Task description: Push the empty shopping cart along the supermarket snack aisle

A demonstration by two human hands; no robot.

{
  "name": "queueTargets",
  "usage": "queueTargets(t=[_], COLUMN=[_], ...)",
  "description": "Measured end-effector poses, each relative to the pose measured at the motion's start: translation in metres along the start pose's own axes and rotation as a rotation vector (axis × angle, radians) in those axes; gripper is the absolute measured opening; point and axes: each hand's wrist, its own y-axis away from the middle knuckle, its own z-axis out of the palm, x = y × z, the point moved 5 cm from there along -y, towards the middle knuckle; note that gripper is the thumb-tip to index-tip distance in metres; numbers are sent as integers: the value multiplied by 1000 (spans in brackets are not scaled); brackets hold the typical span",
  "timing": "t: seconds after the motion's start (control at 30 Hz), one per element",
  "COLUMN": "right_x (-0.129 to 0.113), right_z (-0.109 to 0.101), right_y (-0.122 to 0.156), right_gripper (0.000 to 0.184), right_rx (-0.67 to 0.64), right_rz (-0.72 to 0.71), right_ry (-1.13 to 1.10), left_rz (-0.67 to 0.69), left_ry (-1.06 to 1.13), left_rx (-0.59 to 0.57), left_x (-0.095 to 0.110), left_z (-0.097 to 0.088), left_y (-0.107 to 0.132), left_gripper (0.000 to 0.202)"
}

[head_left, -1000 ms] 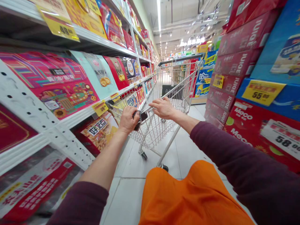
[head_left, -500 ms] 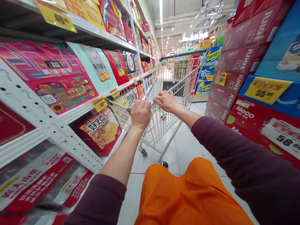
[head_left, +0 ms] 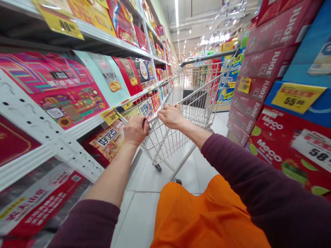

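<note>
The left hand (head_left: 133, 131) and right hand (head_left: 170, 116) each have their grip clamped on the wire rim of a shopping cart (head_left: 165, 144). It stands on a tiled floor (head_left: 139, 220), just beside a white supermarket shelf (head_left: 85, 124) of colourful boxes, with stacked red cartons (head_left: 258, 65) across the aisle.

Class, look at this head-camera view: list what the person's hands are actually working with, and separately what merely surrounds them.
In use: left hand, right hand, wire shopping cart.

Just around: white metal shelf, snack box, red Meco cartons, yellow price tag.
</note>
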Motion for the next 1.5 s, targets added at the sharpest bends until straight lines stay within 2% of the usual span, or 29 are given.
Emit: queueTargets(t=[0.2, 0.33, 0.43, 0.6, 0.67, 0.73, 0.83, 0.9, 0.97, 1.03, 1.13, 1.2, 1.27, 1.4, 1.47, 1.5], right_x=[-32, -46, -45, -23, -22, -25, -29, -25, -12, 7, 31, 38, 38, 33, 33, 33], right_z=[0, 2, 5, 4, 4, 4, 4, 2, -3, -9, -14, -14, -13, -13, -14, -15], right_y=[1, 6, 9, 13, 15, 16, 17, 18, 20, 24, 32, 35, 36, 35, 36, 37], right_gripper=[40, 38, 38, 48, 53, 58, 64, 66, 67, 67, 69, 71, 72, 72, 72, 72], right_rx=[16, 27, 17, 19, 10, 1, -14, -25, -21, 1, 28, 42, 55, 69, 64, 60], right_rz=[-63, -134, -205, -185, -208, -217, -244, -264, -247, -193, -149, -137, -122, -121, -125, -127], right_ry=[5, 13, 41, 87, 104, 117, 125, 131, 143, 162, 200, 213, 212, 205, 208, 210], left_rz=[-39, -66, -87, -179, -227, -236, -163, -143, -130, -137, -174, -198, -222, -177, -147, -129], left_ry=[-27, -7, -22, -77, -63, -35, -25, -22, -9, -7, -12, 8, 22, 57, 74, 85], left_rx=[-17, -8, 26, 114, 109, 54, -39, -52, -63, -67, -2, 24, 28, 19, 28, 27], left_x=[-36, -51, -59, -71, -66, -50, -15, -3, -9, -29, -59, -60, -44, 7, 18, 16], left_z=[-13, -21, -25, -26, -22, -13, 2, 6, 5, 0, -8, -5, 4, 24, 27, 27], left_y=[10, 18, 24, 30, 25, 14, -5, -12, -9, 0, 14, 16, 10, -11, -15, -15], left_gripper=[25, 22, 21, 21, 20, 18, 20, 22, 22, 22, 24, 22, 22, 22, 23, 23])
